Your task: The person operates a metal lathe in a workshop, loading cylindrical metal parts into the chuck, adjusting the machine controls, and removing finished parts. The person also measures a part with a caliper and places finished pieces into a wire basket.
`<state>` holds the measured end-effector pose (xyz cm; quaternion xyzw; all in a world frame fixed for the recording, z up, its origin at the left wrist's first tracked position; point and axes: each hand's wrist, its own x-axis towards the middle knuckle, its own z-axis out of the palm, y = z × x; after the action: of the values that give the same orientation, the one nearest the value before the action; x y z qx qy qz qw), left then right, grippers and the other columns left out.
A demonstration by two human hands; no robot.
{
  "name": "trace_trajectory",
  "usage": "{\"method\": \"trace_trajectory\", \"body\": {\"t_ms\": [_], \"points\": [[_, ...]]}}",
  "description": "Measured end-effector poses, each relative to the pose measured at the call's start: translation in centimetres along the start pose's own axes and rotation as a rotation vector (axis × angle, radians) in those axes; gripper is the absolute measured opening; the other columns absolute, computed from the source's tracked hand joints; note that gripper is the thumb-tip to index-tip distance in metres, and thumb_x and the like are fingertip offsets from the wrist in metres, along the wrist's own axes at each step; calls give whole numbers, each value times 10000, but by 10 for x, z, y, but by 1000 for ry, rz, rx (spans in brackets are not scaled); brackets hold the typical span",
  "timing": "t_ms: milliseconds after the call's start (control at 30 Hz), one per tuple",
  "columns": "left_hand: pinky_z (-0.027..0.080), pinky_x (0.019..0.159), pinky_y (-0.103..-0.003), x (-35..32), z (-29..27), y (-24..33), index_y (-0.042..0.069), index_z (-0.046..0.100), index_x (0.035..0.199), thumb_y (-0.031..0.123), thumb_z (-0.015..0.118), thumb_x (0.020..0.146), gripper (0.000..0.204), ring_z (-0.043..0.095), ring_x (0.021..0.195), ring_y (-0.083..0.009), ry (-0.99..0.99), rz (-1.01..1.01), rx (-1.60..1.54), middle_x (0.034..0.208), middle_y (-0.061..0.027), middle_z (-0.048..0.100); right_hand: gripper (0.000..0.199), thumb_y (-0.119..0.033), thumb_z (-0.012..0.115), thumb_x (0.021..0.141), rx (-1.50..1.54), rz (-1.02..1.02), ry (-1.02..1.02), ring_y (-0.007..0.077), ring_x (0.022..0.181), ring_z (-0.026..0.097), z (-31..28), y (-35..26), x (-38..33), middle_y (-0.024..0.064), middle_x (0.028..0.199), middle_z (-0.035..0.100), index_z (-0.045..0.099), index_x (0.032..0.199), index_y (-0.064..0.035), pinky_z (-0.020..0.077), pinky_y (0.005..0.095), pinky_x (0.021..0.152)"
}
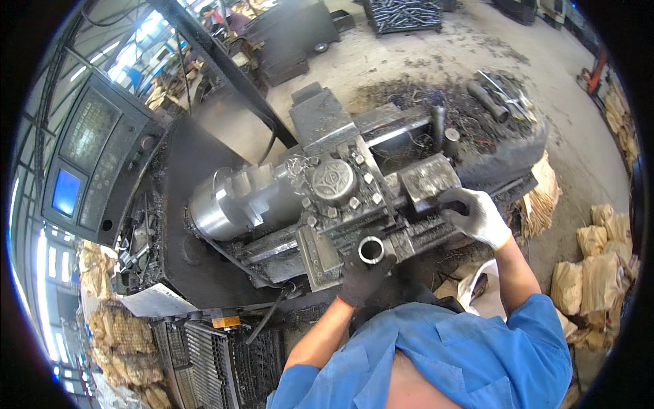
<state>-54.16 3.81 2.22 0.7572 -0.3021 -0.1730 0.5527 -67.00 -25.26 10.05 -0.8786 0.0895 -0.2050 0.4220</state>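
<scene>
My left hand (364, 281), in a dark, soiled glove, grips a short shiny metal ring (371, 250), its open bore facing up. The ring is in front of the lathe's tool post (334, 180), near the carriage. My right hand (477, 217) wears a white glove with blackened fingers. Those fingers curve apart from the thumb, and nothing shows between them. They are beside a worn metal block (428, 180) on the lathe bed; whether they touch it I cannot tell. At left is the lathe chuck (221, 204) with its stepped jaws.
A control panel (85, 163) with a lit blue screen stands at left. Metal chips and hand tools (501, 99) lie at the lathe's far right end. Brown sacks (593, 279) are stacked on the right. A bin of metal parts (403, 15) sits on the floor behind.
</scene>
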Motion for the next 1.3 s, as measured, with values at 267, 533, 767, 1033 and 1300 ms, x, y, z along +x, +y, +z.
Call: {"method": "trace_trajectory", "body": {"t_ms": [267,533,767,1033,1300], "points": [[583,893,-378,12,-83,-15,29,670,1214,114,560,1071,200,702,1048,-235,526,98,-24,1195,-102,715,260,-10,747,888,143,193,57,142,884,681,-44,31,45,92,967,761,738,1145,23,561,319,820],[549,968,-401,180,-128,-118,48,693,1326,367,646,1056,421,686,1136,-244,442,-52,-335,1236,-118,724,249,-15,713,950,139,39,22,113,862,671,-40,14,112,84,1000,771,725,1195,31,555,300,808],[543,777,-381,172,-125,-49,-11,765,966,341,843,912,365,678,817,-184,679,-256,184,890,-92,776,251,21,701,949,336,259,144,92,911,657,-42,50,91,67,1033,758,723,1198,46,549,275,837],[590,937,-360,176,-125,-38,-1,741,1211,122,736,988,254,725,1070,-219,741,-323,-533,1194,-120,755,223,46,657,965,396,453,226,78,904,637,-40,78,76,22,1031,746,742,1171,38,530,252,808],[481,644,-283,166,-138,-35,63,649,856,-9,815,848,181,607,757,-127,1012,-40,-162,889,-39,673,212,31,638,978,331,464,197,80,893,634,-46,72,85,37,1020,760,743,1161,31,516,245,804]]}}
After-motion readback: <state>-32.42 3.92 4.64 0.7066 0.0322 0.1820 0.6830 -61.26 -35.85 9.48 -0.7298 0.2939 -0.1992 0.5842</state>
